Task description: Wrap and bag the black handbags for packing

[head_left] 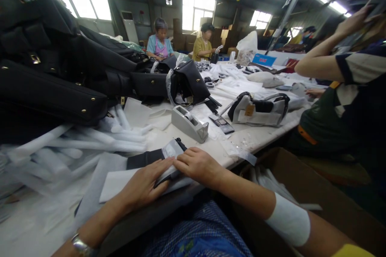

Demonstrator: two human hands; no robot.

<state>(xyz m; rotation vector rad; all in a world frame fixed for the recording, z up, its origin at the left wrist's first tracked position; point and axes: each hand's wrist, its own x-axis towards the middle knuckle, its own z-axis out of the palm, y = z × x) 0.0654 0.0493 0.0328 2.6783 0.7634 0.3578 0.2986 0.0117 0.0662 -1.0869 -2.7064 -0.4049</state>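
Note:
My left hand (144,184) lies flat, fingers stretched out, on a black strap partly wrapped in white paper (150,158) at the near edge of the white table (256,136). My right hand (197,164) rests beside it, fingers curled down onto the wrapped end of the same strap, pressing the paper. A white sheet (116,182) lies under my left hand. A white band sits round my right forearm and a metal watch on my left wrist.
A grey tape dispenser (189,123) stands just beyond my hands. Black handbags (60,76) pile at the left, rolled white paper (90,140) beside them. A person sits close at the right, arm raised. Two people sit at the far end. A cardboard box (301,184) stands below.

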